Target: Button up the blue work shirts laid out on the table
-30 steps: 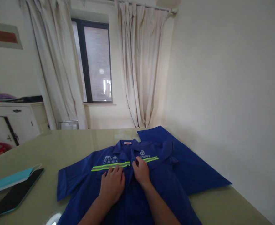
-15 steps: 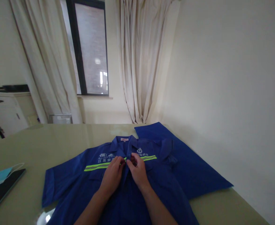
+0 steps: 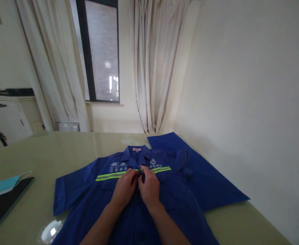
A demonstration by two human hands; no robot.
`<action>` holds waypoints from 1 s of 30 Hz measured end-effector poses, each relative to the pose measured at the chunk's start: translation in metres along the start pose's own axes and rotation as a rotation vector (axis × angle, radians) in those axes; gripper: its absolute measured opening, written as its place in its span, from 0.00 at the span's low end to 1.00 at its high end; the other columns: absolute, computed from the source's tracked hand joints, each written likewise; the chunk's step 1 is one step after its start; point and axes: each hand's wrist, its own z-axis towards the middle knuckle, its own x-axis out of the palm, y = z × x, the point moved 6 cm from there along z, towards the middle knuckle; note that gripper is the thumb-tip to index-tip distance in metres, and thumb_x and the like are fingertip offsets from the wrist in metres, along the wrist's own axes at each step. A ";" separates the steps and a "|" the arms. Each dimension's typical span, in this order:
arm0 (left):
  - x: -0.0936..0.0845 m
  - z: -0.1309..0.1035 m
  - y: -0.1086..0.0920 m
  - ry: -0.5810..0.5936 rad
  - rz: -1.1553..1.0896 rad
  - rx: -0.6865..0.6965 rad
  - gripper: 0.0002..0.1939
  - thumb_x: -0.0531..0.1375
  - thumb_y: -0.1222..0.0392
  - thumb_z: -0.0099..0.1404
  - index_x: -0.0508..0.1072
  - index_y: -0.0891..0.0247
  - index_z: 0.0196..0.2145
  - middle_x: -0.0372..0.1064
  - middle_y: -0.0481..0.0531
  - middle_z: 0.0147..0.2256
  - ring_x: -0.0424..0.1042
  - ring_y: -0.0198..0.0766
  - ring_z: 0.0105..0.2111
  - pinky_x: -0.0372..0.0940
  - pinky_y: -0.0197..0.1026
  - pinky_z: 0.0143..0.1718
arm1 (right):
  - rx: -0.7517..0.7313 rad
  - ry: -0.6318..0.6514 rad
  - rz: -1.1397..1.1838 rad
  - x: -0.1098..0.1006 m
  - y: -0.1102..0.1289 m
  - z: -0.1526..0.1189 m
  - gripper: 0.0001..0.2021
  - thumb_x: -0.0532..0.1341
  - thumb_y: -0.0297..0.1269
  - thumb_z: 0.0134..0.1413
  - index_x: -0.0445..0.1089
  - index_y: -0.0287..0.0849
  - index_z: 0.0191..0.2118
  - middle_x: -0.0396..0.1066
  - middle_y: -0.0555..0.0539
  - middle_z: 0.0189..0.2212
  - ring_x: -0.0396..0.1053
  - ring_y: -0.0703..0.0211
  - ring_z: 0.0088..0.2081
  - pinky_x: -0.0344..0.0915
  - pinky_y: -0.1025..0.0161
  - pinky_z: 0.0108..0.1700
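Note:
A blue short-sleeved work shirt [image 3: 88,190] lies spread face up, its collar at the far side, with a yellow-green reflective stripe and white print across the chest. At the front placket, level with the stripe, my left hand [image 3: 125,185] pinches one edge of the cloth. Close beside it, my right hand [image 3: 149,187] grips the other edge between thumb and fingers. The fingertips of both hands nearly meet. Any button between them is too small or hidden to make out.
Under the shirt's right side lies a flat blue cloth [image 3: 215,187]. A light-blue face mask [image 3: 2,187] rests on a black tablet-like slab [image 3: 9,204] at the left. A clear round glass object [image 3: 52,229] stands by the shirt on the greenish table [image 3: 70,146]. A wall rises at the right.
Both hands stay at the placket, and their fingertips have come closer together, drawing the two edges of cloth together. The whole view has shifted slightly.

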 end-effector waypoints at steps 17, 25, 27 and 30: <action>0.004 -0.002 -0.005 0.077 0.100 0.000 0.14 0.48 0.68 0.72 0.71 0.58 0.44 0.73 0.53 0.42 0.74 0.41 0.42 0.65 0.38 0.43 | 0.020 0.081 0.117 0.005 -0.005 0.001 0.19 0.58 0.26 0.55 0.73 0.46 0.51 0.78 0.45 0.41 0.76 0.52 0.44 0.68 0.61 0.49; -0.002 0.003 0.003 -0.017 -0.023 -0.021 0.15 0.50 0.67 0.69 0.75 0.58 0.43 0.74 0.54 0.41 0.75 0.42 0.41 0.67 0.42 0.45 | 0.115 0.047 0.465 0.008 -0.016 0.006 0.13 0.56 0.35 0.60 0.74 0.43 0.47 0.80 0.45 0.35 0.78 0.52 0.36 0.71 0.61 0.40; -0.004 0.005 0.010 -0.047 -0.094 -0.045 0.14 0.52 0.68 0.65 0.76 0.58 0.40 0.75 0.53 0.39 0.75 0.43 0.41 0.68 0.44 0.45 | 0.115 0.058 0.446 0.011 -0.019 0.008 0.11 0.58 0.33 0.57 0.75 0.43 0.44 0.80 0.44 0.36 0.78 0.52 0.35 0.71 0.60 0.40; -0.004 0.007 0.020 -0.064 -0.194 -0.091 0.14 0.53 0.68 0.63 0.77 0.59 0.39 0.78 0.53 0.38 0.76 0.44 0.40 0.69 0.45 0.45 | 0.053 0.086 0.330 0.014 -0.017 0.008 0.10 0.58 0.29 0.55 0.76 0.43 0.39 0.79 0.45 0.36 0.77 0.53 0.36 0.69 0.62 0.40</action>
